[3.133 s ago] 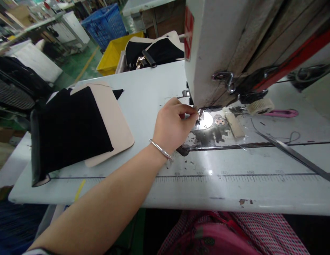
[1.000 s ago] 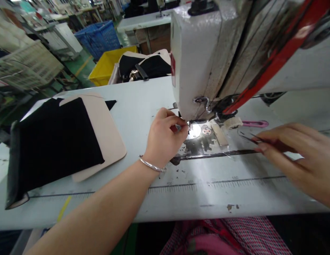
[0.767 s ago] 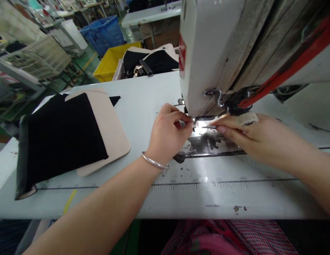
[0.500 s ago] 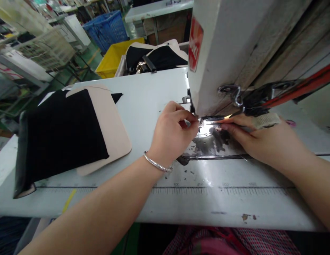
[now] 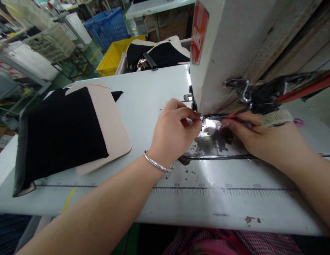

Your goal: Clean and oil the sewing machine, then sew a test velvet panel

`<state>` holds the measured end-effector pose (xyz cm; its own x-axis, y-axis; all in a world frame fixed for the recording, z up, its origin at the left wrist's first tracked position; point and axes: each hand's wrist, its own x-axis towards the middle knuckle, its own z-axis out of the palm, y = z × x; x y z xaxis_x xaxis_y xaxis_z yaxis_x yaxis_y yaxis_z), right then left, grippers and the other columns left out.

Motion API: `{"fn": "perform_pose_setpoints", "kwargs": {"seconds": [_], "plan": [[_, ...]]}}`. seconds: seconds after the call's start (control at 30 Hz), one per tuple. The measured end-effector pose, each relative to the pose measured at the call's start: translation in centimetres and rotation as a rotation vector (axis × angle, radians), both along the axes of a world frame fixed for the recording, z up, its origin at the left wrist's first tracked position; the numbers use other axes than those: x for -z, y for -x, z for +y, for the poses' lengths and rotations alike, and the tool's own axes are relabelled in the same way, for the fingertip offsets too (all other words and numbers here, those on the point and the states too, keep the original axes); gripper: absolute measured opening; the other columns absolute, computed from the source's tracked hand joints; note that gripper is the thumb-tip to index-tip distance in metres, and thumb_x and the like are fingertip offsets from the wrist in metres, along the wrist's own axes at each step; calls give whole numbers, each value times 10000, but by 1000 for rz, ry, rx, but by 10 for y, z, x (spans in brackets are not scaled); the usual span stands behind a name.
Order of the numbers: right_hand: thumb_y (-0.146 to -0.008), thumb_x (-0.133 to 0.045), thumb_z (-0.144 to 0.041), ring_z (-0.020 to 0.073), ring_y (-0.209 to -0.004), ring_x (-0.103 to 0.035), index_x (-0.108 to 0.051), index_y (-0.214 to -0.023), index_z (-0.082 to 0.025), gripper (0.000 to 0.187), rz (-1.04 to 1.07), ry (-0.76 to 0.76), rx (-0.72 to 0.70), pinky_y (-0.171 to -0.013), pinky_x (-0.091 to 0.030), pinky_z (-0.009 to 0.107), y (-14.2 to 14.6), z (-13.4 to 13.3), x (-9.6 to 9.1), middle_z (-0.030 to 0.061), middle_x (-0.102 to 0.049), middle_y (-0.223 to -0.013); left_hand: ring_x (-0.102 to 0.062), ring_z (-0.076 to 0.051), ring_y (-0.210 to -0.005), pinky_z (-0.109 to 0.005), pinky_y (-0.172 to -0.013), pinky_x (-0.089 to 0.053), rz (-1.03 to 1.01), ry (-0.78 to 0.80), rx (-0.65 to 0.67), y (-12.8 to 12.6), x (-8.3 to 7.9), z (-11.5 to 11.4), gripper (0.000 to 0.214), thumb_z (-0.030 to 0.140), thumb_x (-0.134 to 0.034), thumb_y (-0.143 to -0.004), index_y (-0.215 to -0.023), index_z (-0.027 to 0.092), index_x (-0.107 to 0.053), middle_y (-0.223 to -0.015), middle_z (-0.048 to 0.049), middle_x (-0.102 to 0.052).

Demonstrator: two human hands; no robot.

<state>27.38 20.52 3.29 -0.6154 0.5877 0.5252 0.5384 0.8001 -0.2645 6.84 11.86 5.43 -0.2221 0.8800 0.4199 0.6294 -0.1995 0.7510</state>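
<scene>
Steel needle (image 5: 202, 119) of a white cast-metal industrial sewing machine (image 5: 220, 53) sits around 3 o'clock in the head view. Left hand (image 5: 174, 131) pinches right at it, on something too tiny to make out; right hand (image 5: 260, 138) grips slim dark tweezers (image 5: 234, 121). Black-and-beige fabric panels (image 5: 69, 127) lie at 9 o'clock, none under the needle, so no sewing's showing as done.

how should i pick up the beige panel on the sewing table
Probably pinch the beige panel at its exposed rounded corner, coming from the right with the left hand: that edge sticks out beyond the black piece lying over it, and the panel sits flat.
</scene>
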Motion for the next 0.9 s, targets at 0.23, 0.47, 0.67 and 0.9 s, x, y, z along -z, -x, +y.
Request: {"fn": "perform_pose_setpoints", "kwargs": {"seconds": [0.23,0.47,0.67,0.9], "plan": [[-911,-585,-330,174,-778,-644,-688,-799,-192,205,13,19,-5,-651,-471,283,-2,2,2,25,-677,-834,-568,-103,-703,-262,-662,-537,6,9,0,0,-1,-1,101,74,-684,-759,-731,167,-716,-876,-36,-594],[-897,-590,-314,159,-765,-639,-687,-826,-177,183,-4,109,58,-628,-469,263,0,-1,-1,45,-671,-880,-573,-108,-705,-270,-674,-549,19,7,0,0,-1,-1,99,83,-695,-759,-729,175,-711,-878,-36,-606],[-907,-576,-341,167,-814,-643,-685,-856,-172,207,10,108,55,-683,-474,275,0,1,0,55,-678,-905,-578,-106,-712,-267,-686,-550,14,4,11,0,-1,-1,101,78,-687,-763,-738,172,-712,-886,-37,-605],[-909,-568,-372,171,-752,-634,-661,-822,-196,217,7,137,93,-627,-456,284,-2,-3,-4,42,-665,-813,-575,-107,-719,-265,-678,-544,12,5,18,0,-1,-1,94,81,-685,-765,-735,165,-712,-889,-41,-598]]}}
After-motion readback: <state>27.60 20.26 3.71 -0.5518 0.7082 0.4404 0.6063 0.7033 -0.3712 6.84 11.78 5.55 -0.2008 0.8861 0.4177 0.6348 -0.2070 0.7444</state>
